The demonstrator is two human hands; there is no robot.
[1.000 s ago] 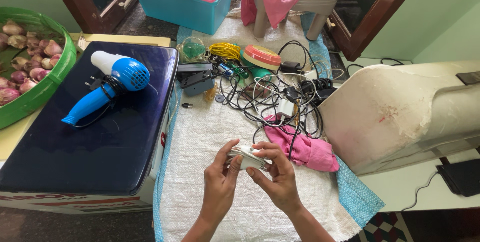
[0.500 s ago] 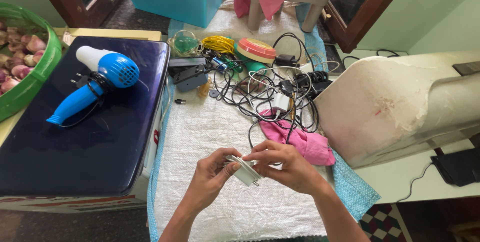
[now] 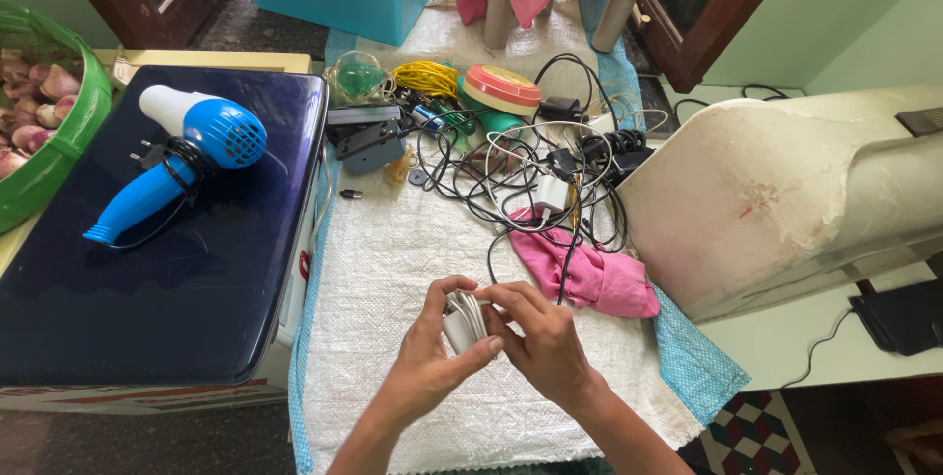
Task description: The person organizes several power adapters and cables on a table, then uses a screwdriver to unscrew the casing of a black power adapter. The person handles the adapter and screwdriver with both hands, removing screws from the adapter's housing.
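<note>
In the green basket [image 3: 61, 146], pink onions [image 3: 29, 102].

Both hands meet low at six o'clock over the woven mat [image 3: 393, 269], left hand [image 3: 429, 357] and right hand [image 3: 543, 342] clasping a small coiled cable [image 3: 464, 318]; crumpled cloth [image 3: 599, 279] at two o'clock, cable tangle [image 3: 530, 156] at twelve, hair dryer [image 3: 187, 161] on the case [image 3: 147, 298] at ten
</note>
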